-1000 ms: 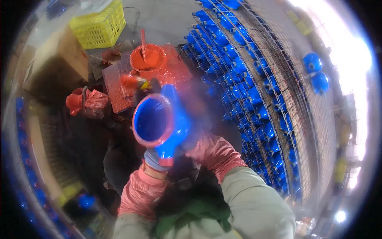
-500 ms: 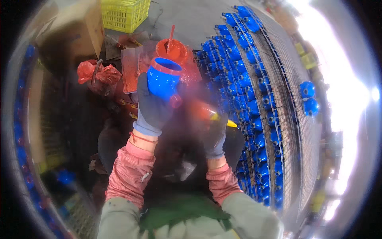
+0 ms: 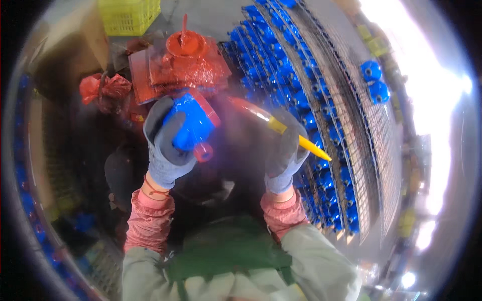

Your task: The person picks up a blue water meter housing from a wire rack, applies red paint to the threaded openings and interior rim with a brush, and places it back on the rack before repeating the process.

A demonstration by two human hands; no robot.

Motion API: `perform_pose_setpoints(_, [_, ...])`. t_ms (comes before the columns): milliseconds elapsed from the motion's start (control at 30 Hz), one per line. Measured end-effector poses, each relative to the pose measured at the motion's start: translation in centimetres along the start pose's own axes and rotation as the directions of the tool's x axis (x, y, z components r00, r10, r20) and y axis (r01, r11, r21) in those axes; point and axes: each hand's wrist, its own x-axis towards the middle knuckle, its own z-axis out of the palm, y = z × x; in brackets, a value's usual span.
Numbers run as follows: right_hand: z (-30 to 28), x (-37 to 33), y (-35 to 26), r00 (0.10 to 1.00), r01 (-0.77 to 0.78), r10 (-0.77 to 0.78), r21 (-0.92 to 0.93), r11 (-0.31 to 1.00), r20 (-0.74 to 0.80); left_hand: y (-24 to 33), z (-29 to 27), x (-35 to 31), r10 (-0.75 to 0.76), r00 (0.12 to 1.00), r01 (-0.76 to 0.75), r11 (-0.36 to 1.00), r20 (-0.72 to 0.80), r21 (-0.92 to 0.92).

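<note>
One blue fitting (image 3: 195, 122) in left hand (image 3: 168, 145), brush (image 3: 274, 124) in right hand (image 3: 286, 155); step looks like coating its ends red.
Left fingers wrapped round the fitting's body, right fingers closed on the brush; tip near the red rim (image 3: 207, 109), apart. Fitting held up, lower in view than the red bucket (image 3: 201, 46). Next move probably calls for steady left grip, any bare edge turned tipward.
</note>
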Motion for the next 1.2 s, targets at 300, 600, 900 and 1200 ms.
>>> perform_pose_setpoints(300, [-1.1,-1.9,-0.3,0.962,-0.015,0.025,-0.037,0.999,0.274,0.9,-0.7,-3.1,0.170,0.983,-0.167,0.985,0.069,-0.047])
perform_pose_setpoints(600, [-5.8,-5.6,7.8,0.968,-0.100,0.125,-0.122,0.988,0.216,-1.1,1.1,-3.8,-0.094,0.992,0.096,0.995,0.082,-0.020])
perform_pose_setpoints(900, [-3.6,-5.2,4.2,0.933,0.013,0.023,-0.097,0.995,0.360,-1.2,2.2,-4.8,-0.138,0.971,0.111,0.983,0.196,0.145])
perform_pose_setpoints(1200, [-7.1,-7.3,10.8,0.959,-0.255,0.256,-0.018,0.967,0.123,-3.0,-0.3,-10.2,-0.626,0.723,0.613,0.389,0.291,-0.688])
